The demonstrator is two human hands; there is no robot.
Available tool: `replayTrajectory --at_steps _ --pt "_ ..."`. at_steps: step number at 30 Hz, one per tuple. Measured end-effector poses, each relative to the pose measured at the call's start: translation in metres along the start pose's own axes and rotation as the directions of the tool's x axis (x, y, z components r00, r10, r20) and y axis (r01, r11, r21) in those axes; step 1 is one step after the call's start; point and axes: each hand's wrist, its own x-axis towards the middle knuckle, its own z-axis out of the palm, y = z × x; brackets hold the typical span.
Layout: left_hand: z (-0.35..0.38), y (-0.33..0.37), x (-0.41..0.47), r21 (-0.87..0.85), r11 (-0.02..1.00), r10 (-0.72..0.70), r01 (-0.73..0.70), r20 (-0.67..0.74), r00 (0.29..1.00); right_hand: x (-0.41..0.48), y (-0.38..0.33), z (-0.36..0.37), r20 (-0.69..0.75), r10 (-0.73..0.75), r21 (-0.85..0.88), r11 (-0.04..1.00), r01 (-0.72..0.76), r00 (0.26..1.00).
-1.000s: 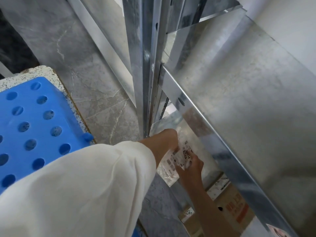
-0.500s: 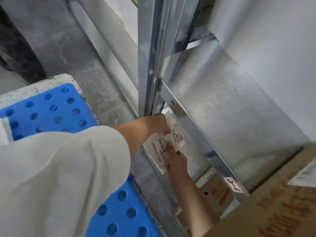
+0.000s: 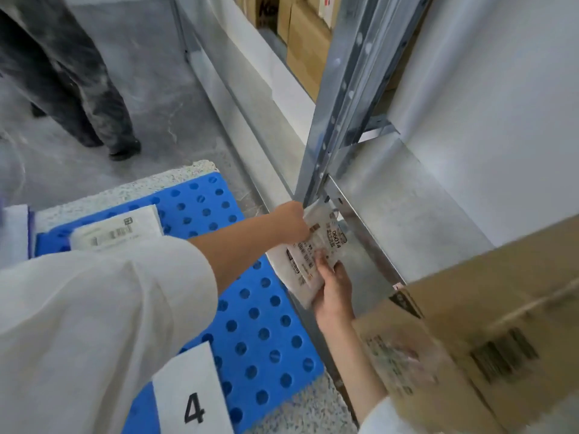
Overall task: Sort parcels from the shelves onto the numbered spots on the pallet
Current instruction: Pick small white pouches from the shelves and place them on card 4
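Note:
A flat white parcel (image 3: 308, 255) with a printed label hangs at the front edge of the metal shelf (image 3: 404, 208). My left hand (image 3: 293, 222) grips its upper left corner. My right hand (image 3: 333, 285) holds it from below, thumb on the label. The blue perforated pallet (image 3: 257, 324) lies on the floor to the left, under my left arm. A paper sheet marked 4 (image 3: 192, 396) lies on its near part. Another white labelled parcel (image 3: 117, 230) rests on its far part.
A large cardboard box (image 3: 470, 339) sits on the shelf close at the right, over my right forearm. A steel upright (image 3: 338, 98) stands just behind the parcel. A person's dark trouser legs (image 3: 65, 76) stand on the grey floor at the far left. More cartons (image 3: 300, 36) fill the far shelves.
The view has lifted and widened, showing the pallet, the 4 sheet and a standing person. Both hands have brought the parcel out from the lower shelf to its front edge.

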Motion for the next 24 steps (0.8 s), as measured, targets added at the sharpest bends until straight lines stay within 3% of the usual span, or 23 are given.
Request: replayTrajectory --at_steps 4,7,11,15,19,24 --pt "-0.021 -0.005 -0.045 -0.121 0.992 -0.027 0.019 -0.061 0.998 -0.029 -0.003 0.026 0.04 0.049 0.026 0.998 -0.05 0.998" --pt "-0.029 -0.01 -0.067 -0.197 0.978 -0.094 0.065 -0.138 0.986 -0.043 -0.013 0.039 0.155 0.089 0.026 0.995 -0.094 0.984" --pt "-0.035 -0.013 -0.085 -0.291 0.956 -0.108 0.047 -0.198 0.974 -0.056 -0.019 0.051 0.161 0.082 0.001 0.996 -0.084 0.983" --pt "-0.051 -0.03 -0.112 -0.441 0.895 -0.182 0.063 -0.232 0.955 -0.07 -0.023 0.071 0.198 0.055 -0.092 0.995 -0.037 0.979" --pt "-0.068 -0.047 -0.149 -0.577 0.815 -0.31 0.054 -0.357 0.881 -0.084 -0.031 0.1 0.164 0.062 -0.232 0.972 -0.022 0.985" --pt "-0.079 -0.077 -0.188 -0.647 0.761 -0.38 0.052 -0.38 0.843 -0.102 -0.036 0.126 0.182 0.118 -0.327 0.943 -0.053 0.976"
